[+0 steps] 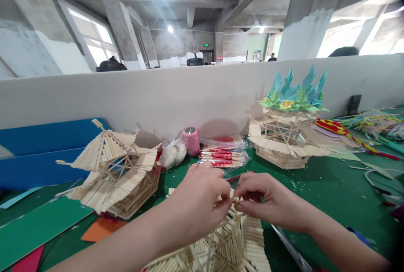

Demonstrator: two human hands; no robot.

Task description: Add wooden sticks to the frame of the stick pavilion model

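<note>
Both grips met at the peak of the stick-built roof (221, 242): left hand (202, 196) and right hand (268, 200) pinched one small stick (235, 199) between them, the roof directly below.

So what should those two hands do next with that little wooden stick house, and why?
Probably press the small stick piece down onto the peak of the pale wooden stick house. Both the left hand and right hand pinch it right above the roof, so seating it seems the natural next move.

Bright ceiling glare, warped edges
</note>
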